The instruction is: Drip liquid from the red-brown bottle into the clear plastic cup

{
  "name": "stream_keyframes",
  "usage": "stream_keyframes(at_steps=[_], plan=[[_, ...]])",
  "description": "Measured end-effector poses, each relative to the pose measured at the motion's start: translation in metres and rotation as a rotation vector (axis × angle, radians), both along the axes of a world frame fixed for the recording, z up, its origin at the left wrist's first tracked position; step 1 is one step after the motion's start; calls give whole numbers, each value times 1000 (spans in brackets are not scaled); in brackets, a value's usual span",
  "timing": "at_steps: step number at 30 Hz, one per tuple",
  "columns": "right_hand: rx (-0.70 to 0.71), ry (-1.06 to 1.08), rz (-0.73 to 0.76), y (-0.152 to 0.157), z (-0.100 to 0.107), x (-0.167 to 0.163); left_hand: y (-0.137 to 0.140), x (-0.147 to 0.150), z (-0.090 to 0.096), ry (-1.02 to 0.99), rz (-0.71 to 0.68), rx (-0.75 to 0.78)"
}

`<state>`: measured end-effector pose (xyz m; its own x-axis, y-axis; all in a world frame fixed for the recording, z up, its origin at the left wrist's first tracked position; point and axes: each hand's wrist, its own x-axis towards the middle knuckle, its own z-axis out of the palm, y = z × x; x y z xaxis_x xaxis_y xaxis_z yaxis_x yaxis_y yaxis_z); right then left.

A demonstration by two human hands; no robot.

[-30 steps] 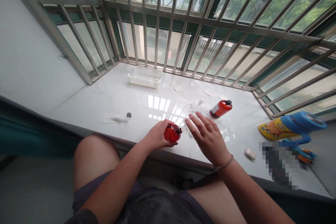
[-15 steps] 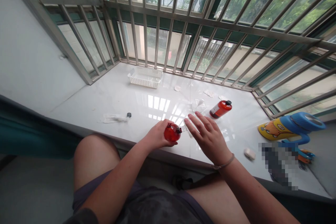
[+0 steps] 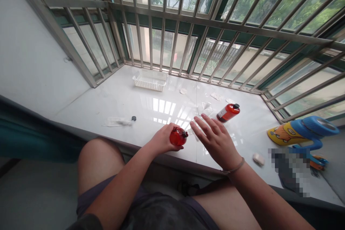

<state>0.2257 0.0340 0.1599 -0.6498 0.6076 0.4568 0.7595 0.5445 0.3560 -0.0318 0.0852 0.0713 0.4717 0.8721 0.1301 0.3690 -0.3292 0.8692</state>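
In the head view my left hand [image 3: 166, 138] is wrapped round a clear red bottle [image 3: 178, 137] near the ledge's front edge. The bottle leans, its uncapped dark mouth pointing right. Close by, my right hand [image 3: 214, 138] has its back to me and long fingers reaching up and left. A clear container [image 3: 198, 136] shows faintly under those fingers and seems held there; my thumb is hidden. Beyond the right hand lies a second red bottle [image 3: 228, 112] with a black cap and a label. A loose black cap [image 3: 134, 118] rests to the left beside a clear plastic wrapper [image 3: 117, 122].
At the back left sits a white perforated basket [image 3: 149, 81]. A clear plastic piece [image 3: 206, 107] and white scraps [image 3: 216, 96] lie farther back. On the right are a white case [image 3: 258, 159], a blue-and-yellow flask [image 3: 302, 131] and a blurred-out object. Metal bars [image 3: 188, 18] line the window.
The bottle's mouth has drawn slightly away from the clear container and tilted up a little. Both hands keep their grip and pose; the whole view has shifted slightly.
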Motion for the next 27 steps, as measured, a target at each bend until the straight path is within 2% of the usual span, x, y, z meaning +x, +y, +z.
stream_keyframes(at_steps=[27], plan=[[11,-42,29,2,13,-1,0,-1,2,-28,-2,-14]])
